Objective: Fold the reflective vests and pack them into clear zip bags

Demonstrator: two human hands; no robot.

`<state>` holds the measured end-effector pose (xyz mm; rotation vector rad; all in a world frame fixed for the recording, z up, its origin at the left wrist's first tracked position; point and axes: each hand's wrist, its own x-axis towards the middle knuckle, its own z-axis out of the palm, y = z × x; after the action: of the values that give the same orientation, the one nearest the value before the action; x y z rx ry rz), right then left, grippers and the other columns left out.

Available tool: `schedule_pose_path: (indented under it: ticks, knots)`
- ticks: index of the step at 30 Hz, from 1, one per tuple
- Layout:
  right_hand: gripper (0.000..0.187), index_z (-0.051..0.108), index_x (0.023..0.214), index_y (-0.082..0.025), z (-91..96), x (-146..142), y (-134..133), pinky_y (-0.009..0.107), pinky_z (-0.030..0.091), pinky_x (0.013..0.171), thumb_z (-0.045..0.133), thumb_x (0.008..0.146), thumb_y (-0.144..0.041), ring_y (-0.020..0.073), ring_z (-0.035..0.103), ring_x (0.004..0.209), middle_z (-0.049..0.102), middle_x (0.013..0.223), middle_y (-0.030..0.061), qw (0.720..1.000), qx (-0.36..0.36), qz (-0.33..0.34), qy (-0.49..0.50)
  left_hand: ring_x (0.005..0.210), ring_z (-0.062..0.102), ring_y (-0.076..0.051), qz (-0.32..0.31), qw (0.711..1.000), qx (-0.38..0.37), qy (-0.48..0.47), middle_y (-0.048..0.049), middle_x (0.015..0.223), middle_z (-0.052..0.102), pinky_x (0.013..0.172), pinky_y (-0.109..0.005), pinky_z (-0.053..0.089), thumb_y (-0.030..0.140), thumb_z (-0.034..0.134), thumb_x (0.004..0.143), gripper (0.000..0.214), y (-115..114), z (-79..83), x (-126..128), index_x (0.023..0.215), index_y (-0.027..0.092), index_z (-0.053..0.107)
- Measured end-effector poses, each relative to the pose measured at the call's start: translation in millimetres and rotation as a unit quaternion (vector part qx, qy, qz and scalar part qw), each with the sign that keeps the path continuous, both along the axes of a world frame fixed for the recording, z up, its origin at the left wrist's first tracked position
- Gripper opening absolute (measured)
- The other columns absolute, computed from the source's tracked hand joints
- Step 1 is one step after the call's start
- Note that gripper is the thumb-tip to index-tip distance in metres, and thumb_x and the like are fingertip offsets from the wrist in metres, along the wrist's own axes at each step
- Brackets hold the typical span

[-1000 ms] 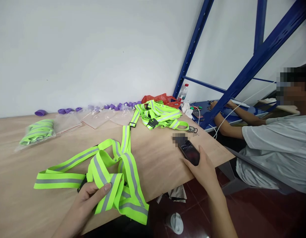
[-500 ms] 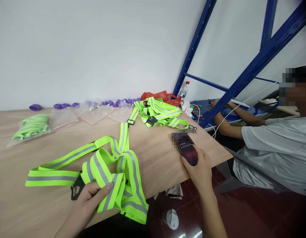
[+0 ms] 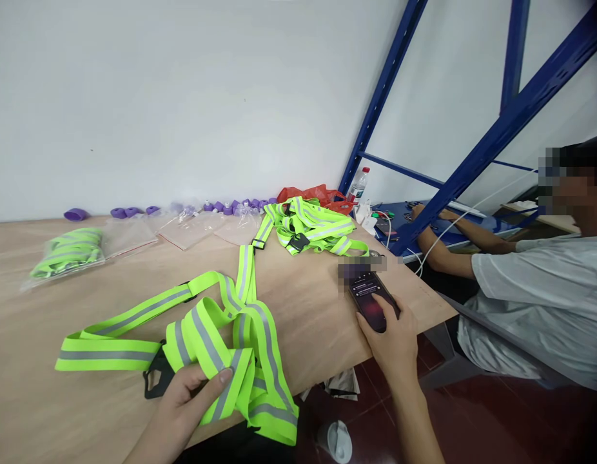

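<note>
My left hand (image 3: 189,396) pinches a strap of a lime-yellow reflective harness (image 3: 206,338) with grey stripes, thumb on top. Part of that harness lies looped over the table, and some of it droops past the front edge. Beside my left wrist shows a black plastic buckle (image 3: 158,374). On the right, my right hand (image 3: 390,338) grips a smartphone (image 3: 371,299) by its sides, with one finger over the lit screen. A heap of similar harness straps (image 3: 313,225) sits beyond the phone.
Behind lie a filled clear bag (image 3: 69,251), flat plastic bags (image 3: 187,232), purple caps (image 3: 225,207), a red bag (image 3: 313,191) and a bottle (image 3: 359,185). Blue rack posts (image 3: 458,177) rise at right. A person (image 3: 535,277) sits there. A white bin (image 3: 340,441) stands on the floor.
One right-hand finger has moved from the phone's edge onto its screen. My left hand keeps its hold on the harness. The whole view has shifted slightly.
</note>
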<state>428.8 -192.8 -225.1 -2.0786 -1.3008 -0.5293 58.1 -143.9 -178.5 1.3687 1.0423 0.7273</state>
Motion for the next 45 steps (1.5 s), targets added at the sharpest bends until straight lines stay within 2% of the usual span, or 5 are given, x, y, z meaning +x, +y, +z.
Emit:
schedule_pose_path:
  ticks: [20, 28, 34, 42, 45]
  knots:
    - [0.069, 0.059, 0.13, -0.016, -6.1, 13.8, 0.5, 0.052, 0.05, 0.092, 0.054, 0.081, -0.063, 0.0374, 0.058, 0.109, 0.062, 0.117, 0.0179, 0.996, -0.046, -0.012, 0.074, 0.064, 0.053, -0.018, -0.035, 0.996, 0.052, -0.061, -0.0032, 0.064, 0.061, 0.062, -0.025, 0.045, 0.059, 0.058, 0.089, 0.05, -2.6, -8.9, -1.7, 0.067, 0.015, 0.068]
    - [0.063, 0.072, 0.106, -0.019, 9.2, -4.6, 13.3, 0.058, 0.05, 0.092, 0.057, 0.073, -0.071, 0.0403, 0.065, 0.096, 0.067, 0.112, 0.0197, 0.992, -0.034, 0.053, 0.111, 0.068, 0.054, -0.018, -0.038, 0.986, 0.149, -0.06, -0.0032, 0.071, 0.062, 0.064, -0.025, 0.044, 0.055, 0.054, 0.091, 0.045, 18.8, 57.7, -20.0, 0.076, 0.015, 0.066]
    - [0.051, 0.071, 0.12, -0.02, 63.0, -140.1, 25.7, 0.049, 0.048, 0.102, 0.059, 0.086, -0.057, 0.0338, 0.064, 0.113, 0.071, 0.12, 0.014, 0.773, -0.184, 0.458, 0.399, 0.053, 0.032, -0.01, 0.017, 0.98, 0.196, 0.003, 0.0046, 0.058, 0.033, 0.047, -0.023, 0.026, 0.06, 0.05, 0.091, 0.05, 46.7, 107.5, -25.7, 0.064, 0.019, 0.043]
    - [0.046, 0.066, 0.104, -0.022, 98.0, -230.1, 64.7, 0.029, 0.052, 0.072, 0.084, 0.068, -0.046, 0.0177, 0.063, 0.076, 0.069, 0.087, 0.0005, 0.563, -0.185, 0.536, 0.602, 0.051, 0.051, -0.012, -0.04, 0.962, 0.266, 0.042, 0.0023, 0.059, 0.051, 0.043, -0.022, 0.036, 0.053, 0.046, 0.097, 0.043, 66.3, 162.6, -37.1, 0.073, 0.018, 0.051]
    - [0.04, 0.065, 0.086, -0.019, 94.2, -230.2, 70.7, 0.023, 0.045, 0.055, 0.087, 0.065, -0.046, 0.0126, 0.056, 0.06, 0.065, 0.072, -0.0022, 0.54, -0.175, 0.519, 0.639, 0.048, 0.057, -0.012, -0.057, 0.963, 0.263, 0.027, 0.0013, 0.056, 0.055, 0.042, -0.02, 0.04, 0.05, 0.045, 0.099, 0.043, 69.1, 173.2, -45.5, 0.073, 0.017, 0.053]
